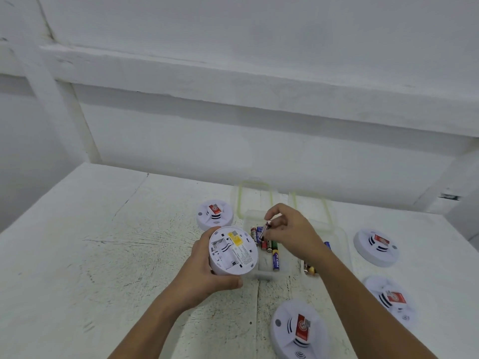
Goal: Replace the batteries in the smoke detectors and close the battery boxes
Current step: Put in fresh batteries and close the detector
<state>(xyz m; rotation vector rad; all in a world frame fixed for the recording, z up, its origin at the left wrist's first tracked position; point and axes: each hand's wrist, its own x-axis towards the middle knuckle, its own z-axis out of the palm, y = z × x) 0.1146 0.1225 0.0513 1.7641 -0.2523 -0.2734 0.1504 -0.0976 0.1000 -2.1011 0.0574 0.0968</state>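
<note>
Over the clear tub [264, 275], between both hands, is where I am working. I have the right hand [293, 229] pinching 1 battery [266, 229] between thumb and fingertips, tilted above the loose batteries [275, 259] so it can swing straight across. Just left of it, nearly touching, the left hand [207, 278] grips the smoke detector [233, 251] round its rim. The back is turned up toward the camera so that I can see into the battery bay [220, 251]. That bay looks open and empty, though the picture is too soft for me to be sure. I judge the step to be loading a cell, which will need its ends matched to the contacts.

Further out, a second tub [346, 244] holding a few more cells sits right of the first, and 2 green-edged lids [255, 198] lie behind. 4 other detectors [214, 215] rest face up on the white table [103, 242], apart from the hands, presumably waiting their turn.
</note>
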